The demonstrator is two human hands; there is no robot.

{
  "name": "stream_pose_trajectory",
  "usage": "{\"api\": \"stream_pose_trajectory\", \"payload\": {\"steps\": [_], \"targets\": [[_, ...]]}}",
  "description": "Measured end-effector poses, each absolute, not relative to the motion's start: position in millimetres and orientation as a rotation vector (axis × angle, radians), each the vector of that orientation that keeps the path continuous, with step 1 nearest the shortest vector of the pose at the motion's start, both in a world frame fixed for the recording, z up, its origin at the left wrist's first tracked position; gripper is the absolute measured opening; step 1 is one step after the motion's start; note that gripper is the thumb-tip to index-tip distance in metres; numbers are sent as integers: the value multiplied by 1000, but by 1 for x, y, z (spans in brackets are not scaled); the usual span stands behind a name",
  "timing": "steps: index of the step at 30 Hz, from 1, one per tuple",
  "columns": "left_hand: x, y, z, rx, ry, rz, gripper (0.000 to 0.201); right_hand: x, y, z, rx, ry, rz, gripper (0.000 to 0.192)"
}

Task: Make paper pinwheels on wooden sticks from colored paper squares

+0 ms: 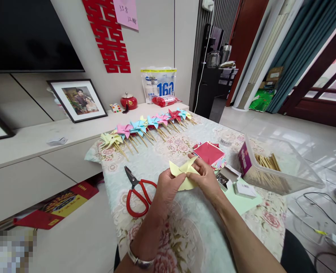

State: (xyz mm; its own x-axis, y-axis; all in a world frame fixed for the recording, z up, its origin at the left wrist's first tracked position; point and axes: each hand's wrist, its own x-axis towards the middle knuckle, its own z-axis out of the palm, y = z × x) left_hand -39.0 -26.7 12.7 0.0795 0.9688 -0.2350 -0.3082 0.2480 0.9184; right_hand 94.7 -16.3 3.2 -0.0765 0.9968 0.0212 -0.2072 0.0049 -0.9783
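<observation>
Between my two hands is a pale yellow paper pinwheel (188,184), its corners bent in toward the middle. My left hand (168,185) is closed on its left side, the thumb pressing near the centre. My right hand (203,174) pinches the right side, with thumb and fingers at the folded tips. Red-handled scissors (138,193) lie on the cloth left of my left hand. A pile of cut paper squares (209,153), red on top, sits beyond my right hand. Near my right wrist is a small open box of metal pins (222,180).
Finished pinwheels on sticks (138,127) lie in a row along the table's far side. A clear plastic bin (284,182) holding wooden sticks (267,162) stands at right, beside a small white box (245,190) on green paper (239,201). A flowered tablecloth (185,216) covers the table.
</observation>
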Motion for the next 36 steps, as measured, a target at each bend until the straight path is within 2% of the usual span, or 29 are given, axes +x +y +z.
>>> {"api": "stream_pose_trajectory", "payload": {"steps": [5,10,12,15,18,23,28,36], "targets": [[-44,-26,6,822,1086,1134,36,98,-15,5,-1039,-1207,1358,63],[-55,-25,2,795,1092,1153,29,106,-15,12,-1074,-1224,1075,53],[-61,-25,2,789,1100,1148,27,109,-18,15,-1048,-1226,1003,42],[-67,-26,4,783,1082,1146,27,109,-24,18,-979,-1336,1059,22],[-71,-27,7,771,1055,1165,27,107,-27,19,-983,-1550,1102,14],[-74,-27,10,755,1049,1163,31,106,-21,13,-991,-1810,864,13],[-77,-24,5,715,1023,1190,35,110,-16,9,-940,-1858,710,22],[-80,-23,1,656,1008,1184,33,113,-22,18,-903,-2050,763,36]]}}
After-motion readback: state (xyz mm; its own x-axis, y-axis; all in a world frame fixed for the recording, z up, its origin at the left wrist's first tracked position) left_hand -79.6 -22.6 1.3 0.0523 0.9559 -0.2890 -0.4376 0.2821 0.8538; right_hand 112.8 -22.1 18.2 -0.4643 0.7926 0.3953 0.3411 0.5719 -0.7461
